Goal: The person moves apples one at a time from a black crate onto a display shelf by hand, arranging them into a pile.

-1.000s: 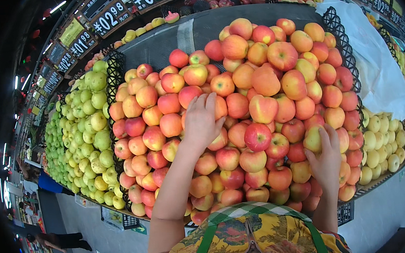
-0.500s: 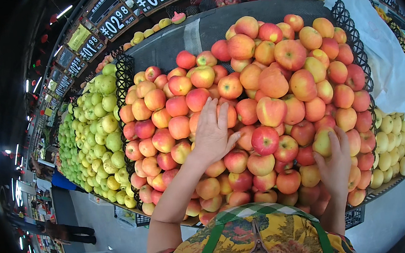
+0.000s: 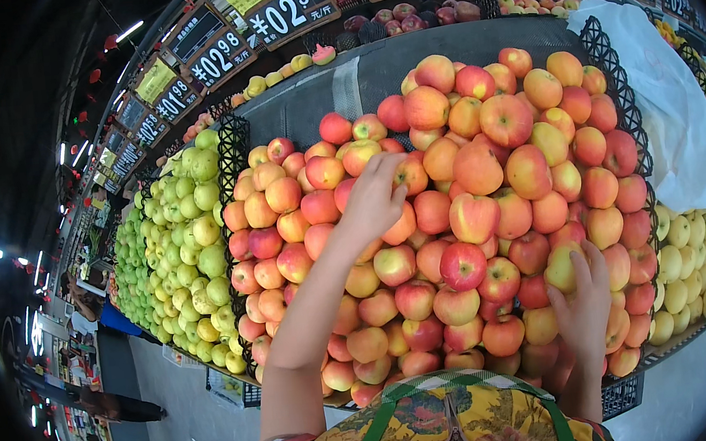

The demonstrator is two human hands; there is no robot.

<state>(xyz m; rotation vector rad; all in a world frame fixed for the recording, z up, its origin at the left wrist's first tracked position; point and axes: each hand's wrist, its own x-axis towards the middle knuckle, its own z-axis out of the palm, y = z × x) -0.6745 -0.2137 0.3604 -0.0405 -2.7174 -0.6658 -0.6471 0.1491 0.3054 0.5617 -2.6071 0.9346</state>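
Observation:
A large heap of red and yellow apples [image 3: 460, 291] fills the sloping stand before me. Over its middle, my left hand [image 3: 372, 198] has its fingers curled against the left side of a red-yellow apple [image 3: 411, 174], hiding part of it. Lower on the right, my right hand [image 3: 586, 288] is closed around a yellow-green apple [image 3: 560, 268], fingers along its right side and thumb at its lower left. That apple rests among the red ones. Both forearms reach up from the lower edge.
Black lattice dividers [image 3: 233, 168] border the heap. Green pears [image 3: 188, 210] lie to the left, pale yellow round fruit [image 3: 684, 263] to the right. White plastic sheeting [image 3: 670, 100] drapes the right divider. Behind the heap is a dark mat [image 3: 301, 103], with price signs above. A person stands far left.
My left hand has moved up the heap, and its spread fingers have curled in at an apple. My right hand stays on the yellow-green apple. The view has shifted slightly.

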